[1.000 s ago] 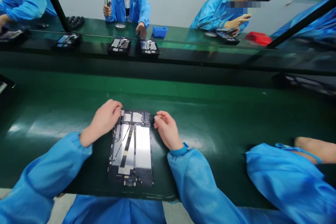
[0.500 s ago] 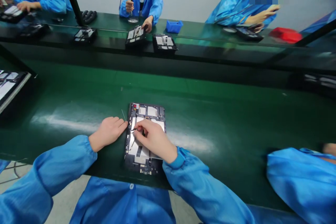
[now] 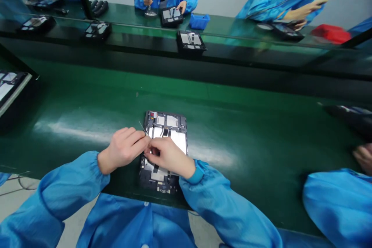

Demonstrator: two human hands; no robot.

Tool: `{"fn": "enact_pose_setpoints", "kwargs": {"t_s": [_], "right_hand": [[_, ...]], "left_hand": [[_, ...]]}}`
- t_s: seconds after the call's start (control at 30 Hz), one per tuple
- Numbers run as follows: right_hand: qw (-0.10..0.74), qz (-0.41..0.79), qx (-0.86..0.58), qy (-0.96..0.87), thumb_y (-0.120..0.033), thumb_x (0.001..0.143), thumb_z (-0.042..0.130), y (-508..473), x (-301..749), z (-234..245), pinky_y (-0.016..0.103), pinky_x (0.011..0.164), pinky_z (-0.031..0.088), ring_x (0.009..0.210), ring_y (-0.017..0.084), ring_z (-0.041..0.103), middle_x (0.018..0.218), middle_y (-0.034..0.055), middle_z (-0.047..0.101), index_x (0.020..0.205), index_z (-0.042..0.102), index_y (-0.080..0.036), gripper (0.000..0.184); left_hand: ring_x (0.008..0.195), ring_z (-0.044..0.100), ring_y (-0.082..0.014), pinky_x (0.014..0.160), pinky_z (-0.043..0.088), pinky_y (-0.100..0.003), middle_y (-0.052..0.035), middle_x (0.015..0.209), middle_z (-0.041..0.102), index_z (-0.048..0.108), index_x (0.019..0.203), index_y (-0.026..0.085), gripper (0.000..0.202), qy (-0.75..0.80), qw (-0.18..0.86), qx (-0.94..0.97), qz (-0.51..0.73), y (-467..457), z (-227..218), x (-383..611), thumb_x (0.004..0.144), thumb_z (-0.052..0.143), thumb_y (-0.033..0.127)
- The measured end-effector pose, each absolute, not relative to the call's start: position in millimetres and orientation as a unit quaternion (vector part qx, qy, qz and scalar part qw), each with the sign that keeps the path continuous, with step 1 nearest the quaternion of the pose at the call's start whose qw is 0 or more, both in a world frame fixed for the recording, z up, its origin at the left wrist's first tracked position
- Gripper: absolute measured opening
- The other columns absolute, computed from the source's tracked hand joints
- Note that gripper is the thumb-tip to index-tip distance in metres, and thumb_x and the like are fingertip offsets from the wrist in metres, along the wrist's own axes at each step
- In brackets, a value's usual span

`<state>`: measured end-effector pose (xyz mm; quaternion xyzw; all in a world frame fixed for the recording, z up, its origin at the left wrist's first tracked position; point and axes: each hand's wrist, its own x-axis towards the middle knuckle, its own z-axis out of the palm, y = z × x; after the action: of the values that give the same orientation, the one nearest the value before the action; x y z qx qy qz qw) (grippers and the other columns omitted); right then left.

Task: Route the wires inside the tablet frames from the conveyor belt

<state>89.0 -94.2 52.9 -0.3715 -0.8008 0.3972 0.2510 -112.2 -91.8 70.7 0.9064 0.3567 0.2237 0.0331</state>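
Note:
An opened tablet (image 3: 171,126) lies on the green conveyor belt (image 3: 247,131), its back off and its silver plates and circuit boards showing. My left hand (image 3: 124,148) rests at the tablet's left edge with the fingers curled in a pinch; a thin wire-like tool (image 3: 142,126) sticks up beside it. My right hand (image 3: 167,157) lies over the tablet's middle, fingers pinched, and meets the left hand's fingertips. What the two hands pinch is too small to name.
A co-worker's blue sleeve (image 3: 337,201) and hand (image 3: 363,157) sit at the right. A dark tray (image 3: 11,89) with another tablet is at the left. Across the belt, several tablets in trays (image 3: 191,41) and co-workers in blue coats stand at the far bench.
My hands left the tablet's top corners and came together over its left middle. The view shifted, so the tablet now sits higher and farther right.

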Motion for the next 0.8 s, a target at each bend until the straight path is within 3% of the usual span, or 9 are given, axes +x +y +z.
{"fn": "enact_pose_setpoints", "kwargs": {"t_s": [0.1,0.2,0.3,0.37,0.67,0.8], "right_hand": [[0.247,0.400,-0.361,-0.806,-0.004,0.075,0.061,-90.8,92.1,51.2,0.020,0.062,0.041,0.059,0.010,0.055,0.065,-0.0041,0.060,0.074,0.062,-0.019,0.014],[0.250,0.402,-0.348,-0.809,-0.001,0.071,0.060,-86.2,95.8,50.7,0.019,0.062,0.041,0.061,0.010,0.055,0.066,-0.0046,0.058,0.074,0.062,-0.019,0.018],[0.241,0.403,-0.328,-0.820,-0.002,0.069,0.060,-80.0,97.3,51.7,0.020,0.061,0.040,0.062,0.010,0.053,0.067,-0.0046,0.058,0.075,0.061,-0.020,0.019],[0.222,0.400,-0.313,-0.832,-0.002,0.068,0.060,-75.2,97.0,52.6,0.020,0.060,0.039,0.061,0.010,0.052,0.068,-0.0046,0.059,0.074,0.059,-0.020,0.018],[0.239,0.310,-0.269,-0.880,-0.006,0.082,0.057,-60.0,94.4,46.8,0.024,0.069,0.040,0.072,0.014,0.054,0.076,0.0005,0.060,0.083,0.060,-0.020,0.013],[0.244,0.310,-0.270,-0.878,-0.006,0.082,0.056,-58.7,95.9,44.3,0.024,0.071,0.041,0.073,0.015,0.055,0.078,0.0007,0.061,0.083,0.060,-0.020,0.014]], "left_hand": [[0.079,0.060,-0.0170,0.071,0.043,-0.032,-0.0065,0.095,0.068,0.063,0.107,0.022,0.018,0.459,0.101,0.839,0.274,-92.5,66.3,-108.9,0.090,0.056,0.025],[0.062,0.056,-0.0115,0.060,0.044,-0.026,-0.0011,0.086,0.062,0.051,0.118,0.021,0.036,0.581,0.290,0.707,0.279,-98.4,59.3,-108.3,0.084,0.062,0.029],[0.050,0.051,-0.0071,0.047,0.040,-0.019,0.0064,0.075,0.053,0.046,0.107,0.021,0.035,0.563,0.553,0.581,0.199,-106.8,49.4,-108.9,0.080,0.065,0.032],[0.048,0.053,-0.0066,0.043,0.040,-0.018,0.0079,0.073,0.052,0.044,0.099,0.021,0.034,0.531,0.651,0.512,0.179,-111.4,43.3,-108.3,0.078,0.068,0.034],[0.042,0.054,-0.0066,0.041,0.043,-0.019,0.0112,0.068,0.047,0.040,0.090,0.021,0.030,0.528,0.691,0.440,0.223,-117.7,38.7,-100.1,0.077,0.067,0.028],[0.041,0.051,-0.0055,0.041,0.042,-0.018,0.0118,0.066,0.047,0.040,0.089,0.022,0.026,0.534,0.688,0.438,0.223,-118.4,40.9,-99.6,0.076,0.063,0.022]]}}
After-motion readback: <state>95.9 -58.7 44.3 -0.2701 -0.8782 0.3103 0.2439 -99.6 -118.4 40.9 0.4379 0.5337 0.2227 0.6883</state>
